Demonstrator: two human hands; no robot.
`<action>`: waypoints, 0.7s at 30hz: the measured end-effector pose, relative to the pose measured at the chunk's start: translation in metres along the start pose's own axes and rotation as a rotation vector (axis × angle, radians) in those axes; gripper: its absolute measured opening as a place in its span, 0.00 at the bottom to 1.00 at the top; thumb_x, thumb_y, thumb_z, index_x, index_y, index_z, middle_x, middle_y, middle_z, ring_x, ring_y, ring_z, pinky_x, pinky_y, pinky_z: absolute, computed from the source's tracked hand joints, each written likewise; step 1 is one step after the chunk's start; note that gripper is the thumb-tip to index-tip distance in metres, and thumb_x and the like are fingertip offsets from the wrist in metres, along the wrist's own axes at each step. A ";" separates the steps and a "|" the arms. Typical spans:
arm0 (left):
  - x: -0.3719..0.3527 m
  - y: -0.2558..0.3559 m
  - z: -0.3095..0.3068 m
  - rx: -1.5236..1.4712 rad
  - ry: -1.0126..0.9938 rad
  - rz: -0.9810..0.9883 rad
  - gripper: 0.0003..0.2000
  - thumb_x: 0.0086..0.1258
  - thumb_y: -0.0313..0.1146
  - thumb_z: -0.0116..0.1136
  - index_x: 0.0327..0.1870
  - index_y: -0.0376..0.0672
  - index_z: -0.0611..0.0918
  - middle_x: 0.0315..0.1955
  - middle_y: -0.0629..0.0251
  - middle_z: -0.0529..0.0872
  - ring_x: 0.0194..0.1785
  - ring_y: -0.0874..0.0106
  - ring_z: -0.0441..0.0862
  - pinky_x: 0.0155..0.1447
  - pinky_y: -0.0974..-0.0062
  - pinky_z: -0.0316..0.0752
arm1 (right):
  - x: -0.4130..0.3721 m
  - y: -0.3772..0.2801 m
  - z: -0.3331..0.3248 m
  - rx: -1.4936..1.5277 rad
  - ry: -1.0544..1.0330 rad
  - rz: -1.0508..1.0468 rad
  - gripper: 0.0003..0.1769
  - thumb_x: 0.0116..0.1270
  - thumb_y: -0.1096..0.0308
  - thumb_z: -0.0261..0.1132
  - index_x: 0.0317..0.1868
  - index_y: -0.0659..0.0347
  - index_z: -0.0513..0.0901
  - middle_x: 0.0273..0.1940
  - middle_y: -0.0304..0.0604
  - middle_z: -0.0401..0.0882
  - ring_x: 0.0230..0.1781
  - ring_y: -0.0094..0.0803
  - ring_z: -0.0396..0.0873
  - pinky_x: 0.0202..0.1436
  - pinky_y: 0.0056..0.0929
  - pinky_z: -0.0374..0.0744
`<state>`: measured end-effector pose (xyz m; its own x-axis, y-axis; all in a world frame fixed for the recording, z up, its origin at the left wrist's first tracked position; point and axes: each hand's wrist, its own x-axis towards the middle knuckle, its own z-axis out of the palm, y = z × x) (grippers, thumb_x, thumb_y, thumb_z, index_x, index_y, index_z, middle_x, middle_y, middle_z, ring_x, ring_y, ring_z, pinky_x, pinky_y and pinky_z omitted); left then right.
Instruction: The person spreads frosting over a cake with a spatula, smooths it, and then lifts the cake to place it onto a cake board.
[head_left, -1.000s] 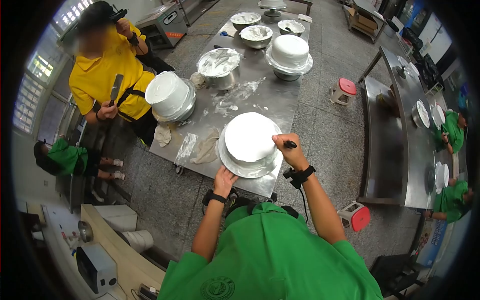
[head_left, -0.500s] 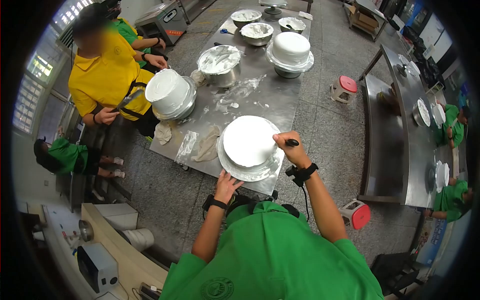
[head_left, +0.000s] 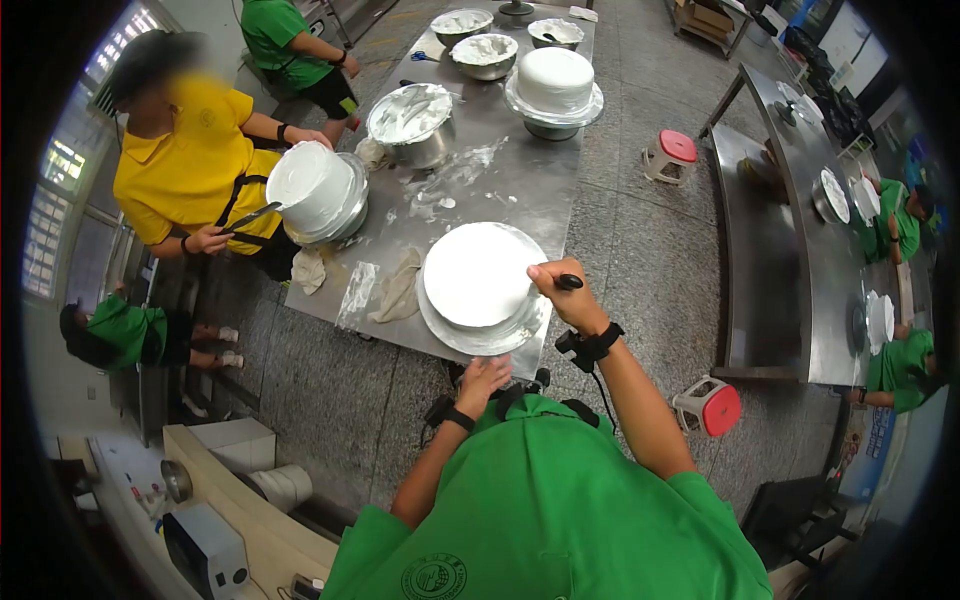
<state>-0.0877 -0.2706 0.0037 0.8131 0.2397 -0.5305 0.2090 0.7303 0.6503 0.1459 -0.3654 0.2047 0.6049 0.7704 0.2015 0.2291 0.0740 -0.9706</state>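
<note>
Head view: a round cake [head_left: 475,272] coated in smooth white cream sits on a silver turntable [head_left: 447,333] at the tabletop's [head_left: 560,185] near edge, close to its near right corner. Its top is flat and unmarked and its side is straight. The cake nearly fills the turntable, leaving a narrow band of bare metal.

The right hand [head_left: 562,298] is closed around a black-handled tool [head_left: 568,282], held against the cake's right side; the blade is hidden. The left hand [head_left: 484,376] hangs open and empty just below the near edge, under the turntable's rim. Whether it touches the rim cannot be told.

A crumpled cloth [head_left: 398,288] and a sheet of clear film [head_left: 354,293] lie just left of the turntable. Smears of cream [head_left: 452,178] streak the tabletop's middle. At the left edge a person in yellow [head_left: 185,165] holds a spatula [head_left: 252,216] beside a second cake [head_left: 308,184]. A cream-filled bowl [head_left: 408,112] and a third cake [head_left: 553,80] stand towards the far edge.
</note>
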 end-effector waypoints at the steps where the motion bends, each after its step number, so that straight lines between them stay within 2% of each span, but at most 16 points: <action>1: -0.002 -0.003 0.006 0.032 -0.016 -0.042 0.27 0.77 0.35 0.54 0.69 0.34 0.57 0.64 0.46 0.73 0.62 0.54 0.77 0.61 0.61 0.78 | -0.001 0.002 0.000 0.004 0.028 -0.006 0.29 0.74 0.59 0.61 0.18 0.61 0.58 0.16 0.31 0.50 0.19 0.20 0.48 0.22 0.30 0.51; 2: -0.006 -0.002 0.008 0.034 -0.018 -0.042 0.27 0.77 0.35 0.54 0.69 0.34 0.57 0.64 0.46 0.73 0.62 0.54 0.77 0.61 0.61 0.78 | 0.000 0.003 -0.001 0.008 0.056 -0.014 0.29 0.74 0.59 0.61 0.18 0.61 0.59 0.16 0.30 0.51 0.20 0.19 0.49 0.22 0.29 0.52; 4: -0.011 0.011 0.012 0.034 -0.012 -0.080 0.20 0.80 0.32 0.47 0.66 0.35 0.60 0.66 0.45 0.71 0.63 0.55 0.77 0.64 0.59 0.76 | 0.000 0.009 -0.003 0.041 0.089 0.000 0.29 0.74 0.59 0.61 0.17 0.61 0.60 0.17 0.29 0.52 0.20 0.19 0.50 0.22 0.29 0.52; 5: -0.011 0.010 -0.009 -0.284 -0.205 0.030 0.16 0.79 0.28 0.47 0.62 0.35 0.62 0.62 0.48 0.74 0.64 0.52 0.76 0.66 0.56 0.74 | -0.001 0.011 -0.003 0.077 0.122 0.020 0.29 0.74 0.58 0.61 0.17 0.61 0.61 0.17 0.28 0.53 0.20 0.19 0.51 0.22 0.28 0.53; 6: -0.013 0.016 -0.015 -0.409 -0.186 0.125 0.13 0.78 0.27 0.48 0.58 0.35 0.64 0.56 0.52 0.75 0.63 0.50 0.76 0.68 0.53 0.73 | -0.001 0.012 -0.003 0.079 0.121 0.006 0.29 0.74 0.58 0.61 0.17 0.61 0.61 0.17 0.28 0.53 0.20 0.19 0.51 0.22 0.28 0.53; 8: -0.009 0.027 -0.025 -0.247 0.118 0.154 0.12 0.78 0.28 0.49 0.55 0.35 0.65 0.52 0.55 0.74 0.62 0.48 0.76 0.68 0.52 0.73 | 0.000 0.013 -0.003 0.166 0.160 0.013 0.29 0.74 0.58 0.61 0.17 0.60 0.61 0.17 0.27 0.55 0.21 0.18 0.52 0.23 0.27 0.54; 12: -0.014 0.035 -0.013 -0.140 0.100 0.109 0.17 0.79 0.29 0.48 0.60 0.30 0.62 0.51 0.55 0.72 0.59 0.50 0.79 0.63 0.57 0.79 | 0.000 0.010 0.000 0.166 0.173 0.046 0.27 0.74 0.59 0.61 0.18 0.60 0.61 0.18 0.26 0.56 0.21 0.17 0.52 0.23 0.27 0.54; 14: -0.015 0.032 -0.005 -0.069 0.129 0.084 0.22 0.79 0.30 0.47 0.66 0.29 0.57 0.58 0.48 0.69 0.61 0.49 0.78 0.62 0.59 0.80 | -0.002 0.004 0.005 0.211 0.195 0.086 0.25 0.74 0.62 0.62 0.20 0.61 0.63 0.19 0.27 0.55 0.22 0.18 0.53 0.24 0.28 0.55; 16: -0.013 0.024 -0.002 -0.086 0.103 0.066 0.21 0.79 0.30 0.47 0.65 0.30 0.57 0.62 0.44 0.67 0.63 0.48 0.77 0.63 0.58 0.78 | -0.004 -0.001 0.005 0.185 0.184 0.049 0.21 0.72 0.66 0.64 0.21 0.66 0.71 0.18 0.30 0.64 0.22 0.17 0.60 0.26 0.25 0.63; 18: -0.012 0.015 -0.003 -0.125 0.036 0.056 0.19 0.81 0.31 0.44 0.65 0.33 0.57 0.67 0.38 0.64 0.67 0.46 0.71 0.69 0.53 0.71 | -0.008 0.001 0.010 0.170 0.273 -0.015 0.14 0.70 0.70 0.66 0.27 0.70 0.80 0.20 0.35 0.76 0.24 0.17 0.69 0.32 0.23 0.72; 20: -0.014 0.011 0.003 -0.148 0.014 0.010 0.17 0.82 0.33 0.41 0.63 0.33 0.57 0.69 0.35 0.62 0.68 0.44 0.70 0.71 0.51 0.68 | -0.013 0.010 0.012 0.217 0.336 -0.017 0.10 0.69 0.70 0.68 0.34 0.70 0.84 0.25 0.37 0.84 0.28 0.18 0.76 0.38 0.22 0.76; 21: -0.011 0.007 -0.003 -0.154 -0.077 0.027 0.16 0.82 0.33 0.40 0.62 0.33 0.57 0.69 0.34 0.62 0.68 0.43 0.69 0.70 0.50 0.69 | -0.014 0.007 0.010 0.210 0.358 -0.037 0.12 0.70 0.68 0.67 0.31 0.70 0.82 0.23 0.34 0.80 0.26 0.18 0.73 0.35 0.22 0.74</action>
<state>-0.0968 -0.2661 0.0123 0.8574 0.2151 -0.4675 0.1059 0.8152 0.5694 0.1314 -0.3691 0.1938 0.8346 0.4986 0.2341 0.1177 0.2537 -0.9601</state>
